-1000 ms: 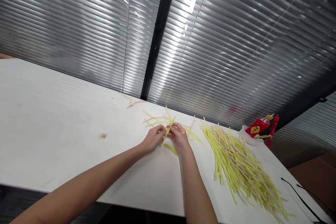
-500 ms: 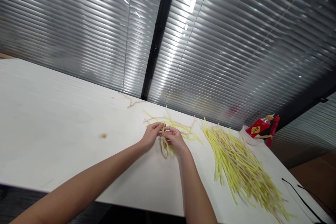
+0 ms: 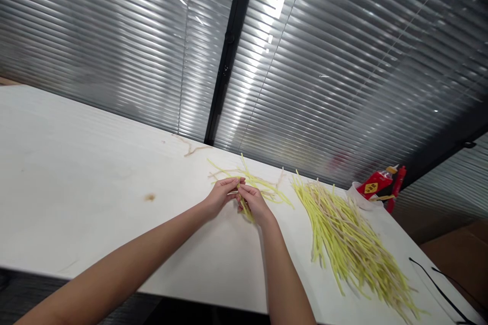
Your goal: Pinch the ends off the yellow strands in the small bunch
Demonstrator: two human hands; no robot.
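Observation:
My left hand and my right hand meet over the table, fingertips pinched close together. Between them is a bent yellow pipe cleaner, partly hidden by the fingers; its lower part hangs below my right hand's fingers. Just behind my hands lie several loose yellow and beige pipe cleaners, crossing each other. To the right spreads a large pile of yellow and beige pipe cleaners.
A white container with red bottles stands at the back right. Thin black glasses arms show at the right edge. A beige strand lies near the blinds. The white table carries a brown stain.
The yellow loop that hung below my fingers is no longer seen; a narrower length shows there instead. My fingertips have come closer together, and the piles lie unchanged.

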